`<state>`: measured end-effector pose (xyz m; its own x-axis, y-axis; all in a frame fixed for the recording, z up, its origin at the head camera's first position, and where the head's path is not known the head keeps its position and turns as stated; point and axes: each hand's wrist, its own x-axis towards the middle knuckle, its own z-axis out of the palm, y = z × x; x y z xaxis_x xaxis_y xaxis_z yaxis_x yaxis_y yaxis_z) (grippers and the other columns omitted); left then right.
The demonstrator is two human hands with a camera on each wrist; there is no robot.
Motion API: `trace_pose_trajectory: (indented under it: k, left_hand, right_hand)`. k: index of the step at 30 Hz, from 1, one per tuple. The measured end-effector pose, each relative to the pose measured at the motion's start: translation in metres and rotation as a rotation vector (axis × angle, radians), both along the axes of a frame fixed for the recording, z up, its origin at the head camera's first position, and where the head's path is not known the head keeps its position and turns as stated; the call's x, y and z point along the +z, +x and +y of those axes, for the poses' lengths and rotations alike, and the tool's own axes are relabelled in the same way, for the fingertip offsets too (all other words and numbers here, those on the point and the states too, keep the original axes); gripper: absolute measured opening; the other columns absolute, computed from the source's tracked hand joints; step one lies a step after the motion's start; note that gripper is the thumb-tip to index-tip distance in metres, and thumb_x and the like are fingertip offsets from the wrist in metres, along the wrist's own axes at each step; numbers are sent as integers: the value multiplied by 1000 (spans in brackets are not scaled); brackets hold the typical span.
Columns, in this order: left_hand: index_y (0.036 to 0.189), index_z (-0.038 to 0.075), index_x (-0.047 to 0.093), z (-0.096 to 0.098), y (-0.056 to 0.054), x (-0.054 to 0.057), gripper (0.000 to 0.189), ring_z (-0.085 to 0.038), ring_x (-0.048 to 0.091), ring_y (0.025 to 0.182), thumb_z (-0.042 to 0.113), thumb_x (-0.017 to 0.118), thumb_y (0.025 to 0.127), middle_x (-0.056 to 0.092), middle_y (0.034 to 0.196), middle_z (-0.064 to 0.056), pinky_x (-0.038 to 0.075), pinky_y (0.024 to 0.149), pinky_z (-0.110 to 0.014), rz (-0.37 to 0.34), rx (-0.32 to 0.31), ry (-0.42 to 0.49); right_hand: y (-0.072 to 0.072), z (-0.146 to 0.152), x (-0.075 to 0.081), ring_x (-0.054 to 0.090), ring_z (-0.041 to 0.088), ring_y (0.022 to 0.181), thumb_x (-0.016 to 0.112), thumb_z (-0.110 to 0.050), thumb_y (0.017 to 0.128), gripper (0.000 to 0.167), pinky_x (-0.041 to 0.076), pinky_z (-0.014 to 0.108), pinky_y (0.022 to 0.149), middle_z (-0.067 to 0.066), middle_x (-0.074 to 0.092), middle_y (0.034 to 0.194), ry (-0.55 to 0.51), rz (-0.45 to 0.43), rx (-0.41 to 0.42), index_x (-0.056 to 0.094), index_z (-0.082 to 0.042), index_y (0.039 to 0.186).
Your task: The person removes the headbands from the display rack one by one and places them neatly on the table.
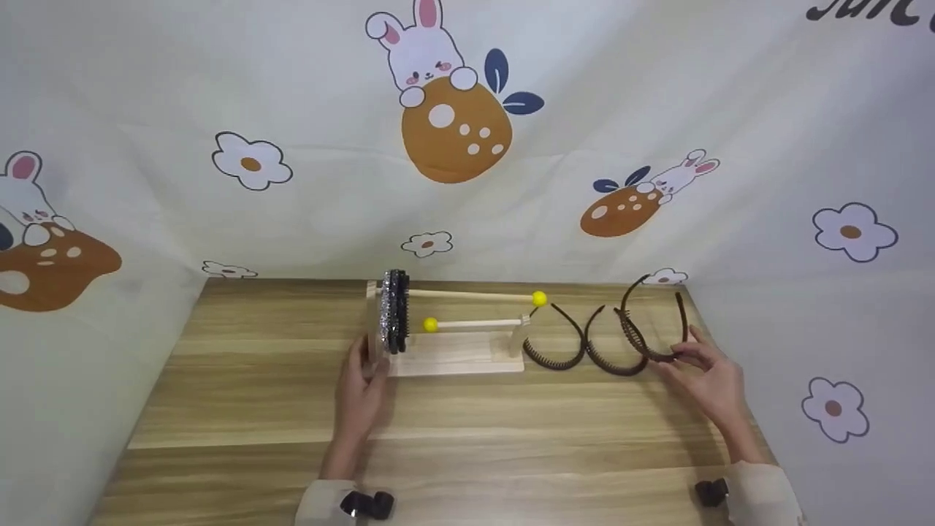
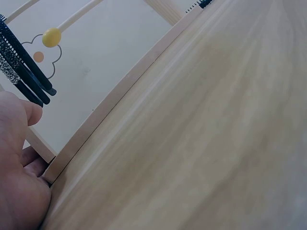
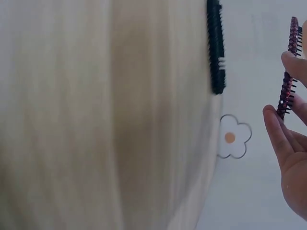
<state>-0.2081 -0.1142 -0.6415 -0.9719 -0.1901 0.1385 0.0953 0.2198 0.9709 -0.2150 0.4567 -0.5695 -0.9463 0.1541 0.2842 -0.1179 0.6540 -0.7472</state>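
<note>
At its left end, a pale wooden headband stand (image 1: 456, 354) is gripped by my left hand (image 1: 359, 387), thumb and fingers on either side of the upright in the left wrist view. Several black and glittery headbands (image 1: 394, 313) hang on the stand's upper rod, close to that upright. My right hand (image 1: 705, 376) pinches a dark toothed headband (image 1: 634, 336), raised off the table in the right wrist view, where its beaded band (image 3: 286, 91) shows between thumb and fingers. Two more dark toothed headbands, one nearer the stand (image 1: 555, 363) and one beside it (image 1: 613, 371), lie on the table.
The stand's two rods end in yellow balls, one long rod's ball (image 1: 539, 298) pointing right, the shorter rod's ball (image 1: 431, 324) pointing left. A printed cloth (image 1: 314, 219) with rabbits and flowers encloses the back and sides of the wood-grain table (image 1: 511, 431).
</note>
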Motion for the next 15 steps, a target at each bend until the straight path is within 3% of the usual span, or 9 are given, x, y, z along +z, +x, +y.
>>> trace_pose_trajectory:
  k: [7, 12, 15]
  left_hand:
    - [170, 1, 33, 1, 1, 1, 65, -55, 56, 142, 18, 63, 114, 42, 168, -32, 51, 116, -69, -8, 6, -6]
    - [170, 1, 34, 0, 1, 1, 65, -56, 55, 143, 18, 63, 114, 42, 168, -32, 50, 117, -70, -5, 3, -5]
    - [169, 0, 34, 1, 1, 1, 64, -56, 56, 143, 18, 63, 114, 43, 168, -33, 51, 117, -69, -2, 3, -8]
  right_hand:
    - [4, 19, -4, 68, -18, 93, 97, 4, 80, 38, 45, -1, 100, 31, 55, 159, 13, 39, 29, 79, 9, 114]
    - [6, 30, -5, 63, -23, 99, 98, 1, 80, 41, 36, -5, 102, 27, 54, 161, 72, -1, 34, 79, 5, 116]
    - [6, 37, -7, 62, -23, 101, 98, 0, 81, 43, 39, -3, 101, 26, 52, 163, 80, -26, 43, 78, 5, 118]
